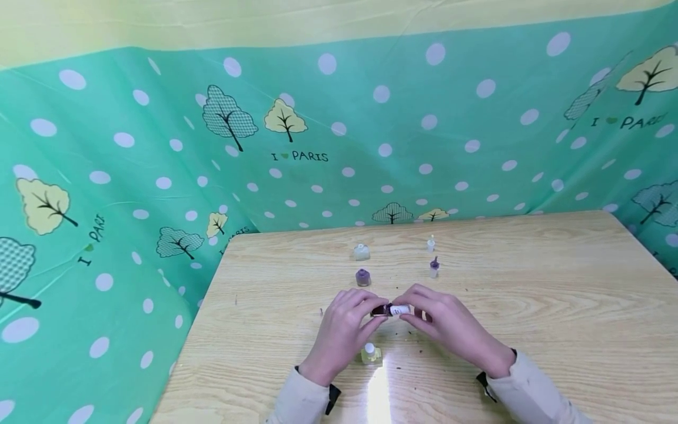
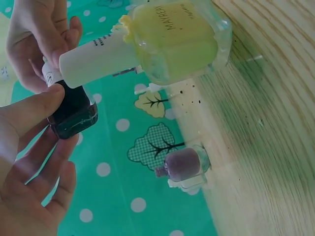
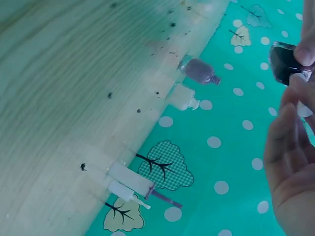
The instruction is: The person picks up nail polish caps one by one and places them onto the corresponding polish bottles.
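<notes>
Between thumb and fingers my left hand (image 1: 344, 323) pinches a dark nail polish bottle (image 2: 75, 115), tilted on its side above the table. My right hand (image 1: 450, 315) holds that bottle's white cap (image 1: 401, 310) at the neck; fingers hide part of the join. Beside the left wrist stands a yellow nail polish bottle (image 1: 372, 355) with its white cap (image 2: 96, 56) on. Farther back are an uncapped purple nail polish bottle (image 1: 362, 277) and an uncapped pale one (image 1: 362, 252).
Two removed caps stand brush-up at the back right: one with a purple brush (image 1: 434, 268), one with a white brush (image 1: 431, 243). Dark specks dot the wooden table (image 1: 529, 282). A green dotted cloth (image 1: 402, 129) hangs behind and to the left.
</notes>
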### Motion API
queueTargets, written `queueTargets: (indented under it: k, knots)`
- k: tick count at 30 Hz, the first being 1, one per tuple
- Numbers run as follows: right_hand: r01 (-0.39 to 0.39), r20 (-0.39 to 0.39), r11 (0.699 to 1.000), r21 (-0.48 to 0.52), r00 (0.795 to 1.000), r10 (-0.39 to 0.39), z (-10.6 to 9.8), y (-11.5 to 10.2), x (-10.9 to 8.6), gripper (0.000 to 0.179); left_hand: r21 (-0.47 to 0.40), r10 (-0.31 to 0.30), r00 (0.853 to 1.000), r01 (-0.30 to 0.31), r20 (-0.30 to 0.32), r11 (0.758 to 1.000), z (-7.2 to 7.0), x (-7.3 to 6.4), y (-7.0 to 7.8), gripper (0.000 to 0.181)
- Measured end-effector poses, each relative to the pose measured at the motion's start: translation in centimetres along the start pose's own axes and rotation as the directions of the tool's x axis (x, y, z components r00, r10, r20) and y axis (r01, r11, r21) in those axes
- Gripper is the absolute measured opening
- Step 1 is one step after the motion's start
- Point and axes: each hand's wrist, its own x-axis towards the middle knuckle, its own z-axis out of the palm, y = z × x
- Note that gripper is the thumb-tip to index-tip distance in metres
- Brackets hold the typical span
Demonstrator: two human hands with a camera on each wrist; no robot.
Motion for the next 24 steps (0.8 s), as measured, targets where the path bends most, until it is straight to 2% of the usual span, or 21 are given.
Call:
queueTargets:
  k: [2,4,8,11,15,19,24]
  knots:
    - [0.056,-0.017,0.998,-0.040,0.998,-0.057,0.01,0.17,-0.04,0.026,-0.005,-0.003,1.000,0.003,0.006,1.000,0.04,0.00,0.00,0.025]
    - [0.079,-0.024,0.995,-0.066,0.996,-0.080,0.00,0.28,-0.08,0.025,-0.009,-0.007,1.000,0.007,0.014,1.000,0.09,-0.01,0.02,0.024]
    - [0.063,-0.021,0.993,-0.098,0.998,-0.065,0.01,0.20,-0.05,0.020,-0.011,-0.020,1.000,0.020,0.017,1.000,0.13,-0.04,0.13,0.023]
    - [0.017,-0.010,0.994,-0.105,1.000,-0.018,0.09,-0.04,0.02,0.016,0.000,-0.018,1.000,0.018,0.010,1.000,0.15,-0.03,0.18,0.023]
    - [-0.075,-0.001,0.994,-0.081,0.997,0.075,0.25,-0.34,0.08,0.011,0.047,0.014,1.000,-0.013,-0.003,0.999,0.14,0.04,0.23,0.023]
    - [-0.167,0.013,0.985,-0.034,0.986,0.168,0.38,-0.52,0.13,0.013,0.087,0.044,0.999,-0.043,-0.017,0.995,0.14,0.08,0.25,0.024]
    - [-0.240,0.029,0.971,-0.005,0.970,0.240,0.50,-0.64,0.11,0.018,0.090,0.045,0.999,-0.043,-0.016,0.995,0.12,0.02,0.27,0.024]
